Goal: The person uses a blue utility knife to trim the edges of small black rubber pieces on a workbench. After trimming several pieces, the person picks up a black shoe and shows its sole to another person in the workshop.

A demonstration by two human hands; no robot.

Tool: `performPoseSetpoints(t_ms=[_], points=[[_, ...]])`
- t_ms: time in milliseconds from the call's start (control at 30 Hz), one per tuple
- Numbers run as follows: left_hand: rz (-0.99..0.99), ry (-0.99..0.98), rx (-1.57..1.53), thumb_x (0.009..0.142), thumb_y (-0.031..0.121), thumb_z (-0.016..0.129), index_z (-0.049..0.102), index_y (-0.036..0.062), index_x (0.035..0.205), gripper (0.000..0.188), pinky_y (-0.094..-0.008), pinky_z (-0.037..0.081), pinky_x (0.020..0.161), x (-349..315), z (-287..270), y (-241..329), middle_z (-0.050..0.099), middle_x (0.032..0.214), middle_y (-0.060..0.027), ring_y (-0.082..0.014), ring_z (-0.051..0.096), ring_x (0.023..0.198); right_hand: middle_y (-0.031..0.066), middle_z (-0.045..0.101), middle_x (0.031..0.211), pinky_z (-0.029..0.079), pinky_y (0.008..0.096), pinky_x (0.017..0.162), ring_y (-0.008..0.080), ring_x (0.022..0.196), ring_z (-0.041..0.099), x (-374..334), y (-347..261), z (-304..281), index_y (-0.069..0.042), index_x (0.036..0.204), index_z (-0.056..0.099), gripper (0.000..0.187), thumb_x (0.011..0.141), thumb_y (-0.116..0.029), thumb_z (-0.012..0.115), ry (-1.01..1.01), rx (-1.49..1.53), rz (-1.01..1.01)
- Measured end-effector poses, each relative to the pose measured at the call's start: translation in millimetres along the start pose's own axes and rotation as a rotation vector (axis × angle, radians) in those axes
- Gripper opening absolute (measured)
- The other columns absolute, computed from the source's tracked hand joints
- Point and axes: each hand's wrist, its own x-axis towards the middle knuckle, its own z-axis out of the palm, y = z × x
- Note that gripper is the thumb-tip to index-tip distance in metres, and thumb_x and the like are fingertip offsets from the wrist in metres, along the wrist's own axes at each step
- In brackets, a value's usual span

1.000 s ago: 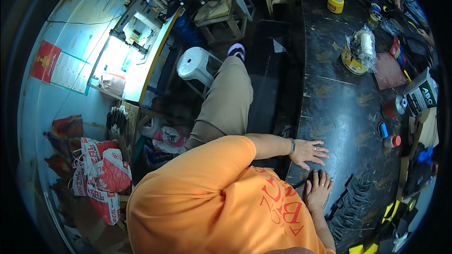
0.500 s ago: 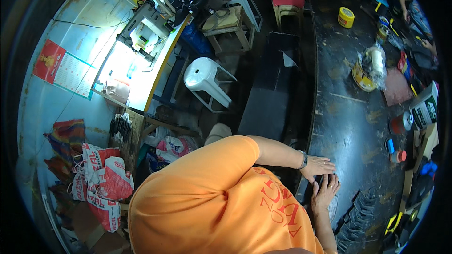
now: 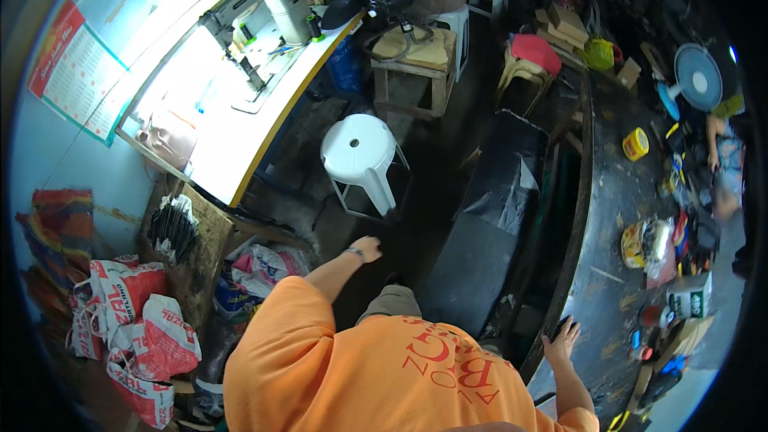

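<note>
My left hand (image 3: 368, 250), with a watch on its wrist, is in the air over the dark floor. Its fingers are loosely curled in, and I see nothing in them. The white plastic stool (image 3: 358, 149) stands just beyond it. To the right, my right hand (image 3: 563, 342) rests on the near edge of the long black worktable (image 3: 596, 260). The fingers of that hand are spread and hold nothing. Between the two hands lies a low black bench (image 3: 468, 268), its covering torn and creased toward the far end.
A sewing machine (image 3: 276, 12) stands on a brightly lit table (image 3: 264, 148) at the left. Red and white sacks (image 3: 152, 336) are piled at lower left. Along the worktable's far side sit a yellow tub (image 3: 636, 144), a metal can (image 3: 690, 298) and a blue fan (image 3: 698, 78), with another person nearby.
My hands were together on the worktable. The left has left it and swung out toward the stool; the right has shifted to the table's edge. My body and the view have turned left.
</note>
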Motion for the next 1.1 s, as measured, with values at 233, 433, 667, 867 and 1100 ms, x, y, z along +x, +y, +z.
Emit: performPoseSetpoints(t_ms=[233,433,667,867,1100], points=[[-0.393,0.118,-0.681,0.081,0.031,0.069,0.067,0.0031,0.112,0.042,-0.0381,0.049,0.090,-81,50,-114,0.068,0.109,-0.0159,-0.0311,0.063,0.103,0.0392,-0.004,0.149,0.025,0.0573,0.111,0.0556,0.138,0.010,58,-7,5,-0.027,0.146,-0.026,0.122,0.079,-0.024,0.076,-0.239,-0.126,0.342],[-0.312,0.070,-0.595,0.080,0.031,0.069,0.066,0.0050,0.116,0.044,-0.0370,0.049,0.091,-113,69,-100,0.069,0.108,-0.0144,-0.0305,0.065,0.102,0.0360,-0.005,0.151,0.022,0.0570,0.112,0.0525,0.140,0.012,77,-7,15,-0.032,0.139,-0.037,0.128,0.078,-0.038,0.075,-0.313,-0.291,0.434],[-0.332,0.084,-0.725,0.081,0.026,0.071,0.065,0.0046,0.116,0.042,-0.0348,0.052,0.086,-136,75,-104,0.069,0.107,-0.0139,-0.0265,0.066,0.098,0.0373,-0.006,0.150,0.026,0.0579,0.110,0.0520,0.140,0.013,103,8,23,-0.030,0.139,-0.037,0.127,0.078,-0.037,0.074,-0.470,-0.463,0.514],[-0.559,0.228,-0.893,0.080,0.020,0.072,0.065,0.0027,0.115,0.040,-0.0354,0.051,0.088,-172,120,-128,0.069,0.108,-0.0151,-0.0260,0.066,0.100,0.0338,-0.002,0.152,0.024,0.0591,0.111,0.0504,0.140,0.014,106,13,25,-0.030,0.140,-0.035,0.122,0.080,-0.047,0.069,-0.431,-0.363,0.486],[-0.734,0.147,-1.016,0.079,0.017,0.073,0.064,0.0006,0.114,0.040,-0.0334,0.051,0.089,-207,186,-131,0.069,0.110,-0.0121,-0.0240,0.066,0.103,0.0375,-0.011,0.150,0.032,0.0599,0.106,0.0502,0.134,0.031,88,5,8,-0.030,0.137,-0.039,0.125,0.081,-0.039,0.072,-0.365,-0.292,0.395]])
